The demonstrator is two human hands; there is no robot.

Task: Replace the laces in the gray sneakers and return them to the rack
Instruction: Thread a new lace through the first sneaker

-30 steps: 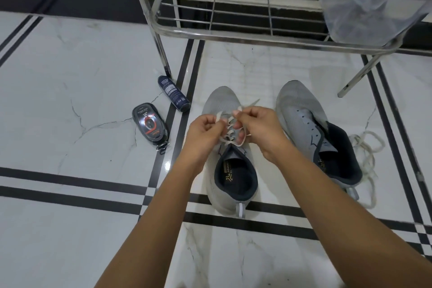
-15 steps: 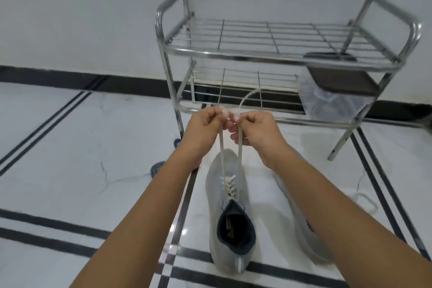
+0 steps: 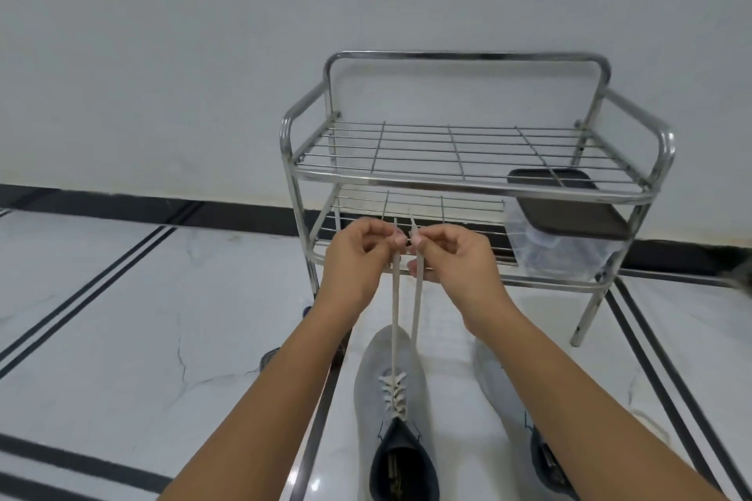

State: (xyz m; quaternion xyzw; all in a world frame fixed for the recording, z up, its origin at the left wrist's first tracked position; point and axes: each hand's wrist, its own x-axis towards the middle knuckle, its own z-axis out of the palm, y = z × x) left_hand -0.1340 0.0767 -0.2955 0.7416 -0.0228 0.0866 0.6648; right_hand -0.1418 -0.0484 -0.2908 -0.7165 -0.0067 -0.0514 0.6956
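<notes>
A gray sneaker (image 3: 390,390) with a dark lining stands on the floor between my forearms, its white lace (image 3: 394,309) threaded through the eyelets. Both lace ends run straight up from the shoe. My left hand (image 3: 358,252) pinches the left end and my right hand (image 3: 451,256) pinches the right end, the two hands close together in front of the rack. The second gray sneaker (image 3: 504,390) lies to the right, mostly hidden behind my right forearm. The metal rack (image 3: 468,175) stands just beyond my hands against the wall.
On the rack's lower shelf at the right sits a clear plastic box (image 3: 557,248) with a dark lid (image 3: 565,207). Small dark items (image 3: 270,356) peek out on the floor left of my left forearm. The white marble floor has black stripes (image 3: 81,297).
The view has tilted up from the floor to the rack and wall. My hands have risen from the sneaker's tongue, drawing both lace ends up taut.
</notes>
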